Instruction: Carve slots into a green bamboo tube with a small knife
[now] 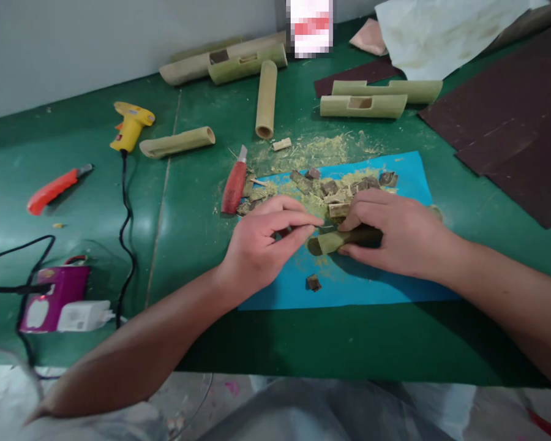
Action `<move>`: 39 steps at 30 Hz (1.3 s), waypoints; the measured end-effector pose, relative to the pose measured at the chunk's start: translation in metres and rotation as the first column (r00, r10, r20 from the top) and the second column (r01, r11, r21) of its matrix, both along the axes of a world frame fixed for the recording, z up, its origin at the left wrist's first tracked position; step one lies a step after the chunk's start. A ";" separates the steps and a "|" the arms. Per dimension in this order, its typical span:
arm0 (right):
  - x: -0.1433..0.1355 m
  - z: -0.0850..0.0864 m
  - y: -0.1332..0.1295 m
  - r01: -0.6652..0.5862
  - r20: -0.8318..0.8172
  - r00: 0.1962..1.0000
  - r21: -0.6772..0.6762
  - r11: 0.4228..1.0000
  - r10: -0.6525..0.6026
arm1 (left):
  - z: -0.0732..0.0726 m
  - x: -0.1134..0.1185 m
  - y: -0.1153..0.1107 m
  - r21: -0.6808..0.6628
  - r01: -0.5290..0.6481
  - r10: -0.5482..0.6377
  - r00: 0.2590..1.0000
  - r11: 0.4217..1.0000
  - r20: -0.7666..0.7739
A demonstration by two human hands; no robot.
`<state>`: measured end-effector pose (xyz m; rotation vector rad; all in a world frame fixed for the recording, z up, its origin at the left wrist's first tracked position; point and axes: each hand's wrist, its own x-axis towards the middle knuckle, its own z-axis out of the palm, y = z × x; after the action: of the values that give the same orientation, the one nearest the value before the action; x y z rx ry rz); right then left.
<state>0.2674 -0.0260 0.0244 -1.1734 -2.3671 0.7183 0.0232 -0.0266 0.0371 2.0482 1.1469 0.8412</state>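
Observation:
My right hand is wrapped around a short bamboo tube, which lies tilted over a blue sheet. Its angled end points left, and my palm covers much of the rest. Just above that end, my left hand pinches thumb and fingertips together; whatever is between them is too small to make out. Beyond the hands, dark brown scraps and pale bamboo shavings are heaped on the sheet. A single dark scrap lies nearer to me. Left of the heap is a red-handled knife.
Several cut bamboo tubes lie toward the back of the green table. At left are a yellow glue gun, an orange cutter and a purple power box with black cords. Dark brown sheets cover the right side.

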 end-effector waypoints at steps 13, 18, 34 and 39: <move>0.001 -0.001 0.000 -0.010 0.009 1.000 0.030 0.999 0.010 | 0.006 0.001 -0.004 -0.248 -0.042 0.057 0.997 0.968 0.052; 0.001 -0.003 0.001 -0.020 -0.004 1.000 0.048 0.999 0.021 | -0.002 0.002 -0.006 -0.159 -0.060 0.064 0.998 0.985 0.020; 0.001 -0.002 0.000 -0.013 0.003 1.000 0.064 0.998 0.013 | -0.005 0.002 -0.006 -0.042 -0.030 0.035 0.993 0.999 0.109; 0.001 -0.003 0.000 -0.017 0.013 1.000 0.073 0.997 0.016 | -0.005 0.005 -0.009 -0.200 -0.013 0.049 0.984 0.980 0.173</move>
<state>0.2686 -0.0265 0.0209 -1.1326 -2.3949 0.6254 0.0278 -0.0355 0.0316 1.7607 1.1189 0.8689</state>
